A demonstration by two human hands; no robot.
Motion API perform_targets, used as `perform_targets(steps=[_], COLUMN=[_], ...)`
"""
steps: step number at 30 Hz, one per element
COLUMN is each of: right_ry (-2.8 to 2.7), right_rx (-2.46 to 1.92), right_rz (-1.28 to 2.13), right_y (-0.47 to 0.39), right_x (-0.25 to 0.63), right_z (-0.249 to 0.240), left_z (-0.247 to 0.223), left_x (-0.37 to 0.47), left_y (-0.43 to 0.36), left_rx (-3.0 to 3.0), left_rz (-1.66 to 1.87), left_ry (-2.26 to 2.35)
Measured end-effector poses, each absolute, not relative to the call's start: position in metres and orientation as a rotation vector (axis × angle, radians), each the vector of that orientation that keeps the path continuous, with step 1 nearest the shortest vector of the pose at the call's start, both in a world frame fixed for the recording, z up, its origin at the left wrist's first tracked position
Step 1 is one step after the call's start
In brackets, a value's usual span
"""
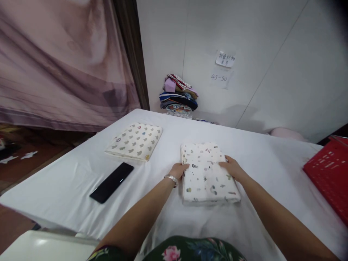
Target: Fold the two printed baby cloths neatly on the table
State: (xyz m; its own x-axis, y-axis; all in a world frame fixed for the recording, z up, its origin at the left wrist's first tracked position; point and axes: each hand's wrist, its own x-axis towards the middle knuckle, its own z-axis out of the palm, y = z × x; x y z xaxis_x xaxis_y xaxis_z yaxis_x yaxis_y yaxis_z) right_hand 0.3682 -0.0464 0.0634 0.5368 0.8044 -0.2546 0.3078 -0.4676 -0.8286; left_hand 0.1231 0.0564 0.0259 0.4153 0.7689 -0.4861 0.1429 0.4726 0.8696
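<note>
In front of me a folded white cloth with small printed motifs lies on the white-covered table. My left hand, with a silver bracelet at the wrist, grips its left edge, thumb on top. At the right edge my right hand holds the same cloth, thumb on top and the other fingers partly hidden beneath. A second folded cloth, cream with a grey mushroom-like print, rests farther back on the left, apart from both hands.
A black phone lies left of my left hand. On the right stands a red plastic basket. Folded clothes are stacked behind the table by the wall. A pink curtain hangs at left, and a white stool is at lower left.
</note>
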Motion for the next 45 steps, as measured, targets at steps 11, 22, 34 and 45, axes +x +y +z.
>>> perform_targets(steps=[11, 22, 34, 45], right_ry=[-2.035, -1.889, -1.854, -1.063], right_rx=[-2.505, -2.158, -2.166, -1.787], right_rz=[-0.007, 0.436, 0.935, 1.022], right_y=[-0.041, -0.067, -0.111, -0.163], right_x=[0.289, 0.263, 0.29, 0.349], right_z=[0.105, 0.137, 0.168, 0.156], left_z=[0.058, 0.099, 0.13, 0.121], left_x=[0.151, 0.14, 0.151, 0.151], left_y=[0.022, -0.005, -0.059, -0.06], left_rx=[1.449, 1.096, 1.034, 1.49], left_rz=[0.604, 0.458, 0.313, 0.43], left_ry=[1.196, 0.872, 0.789, 0.672])
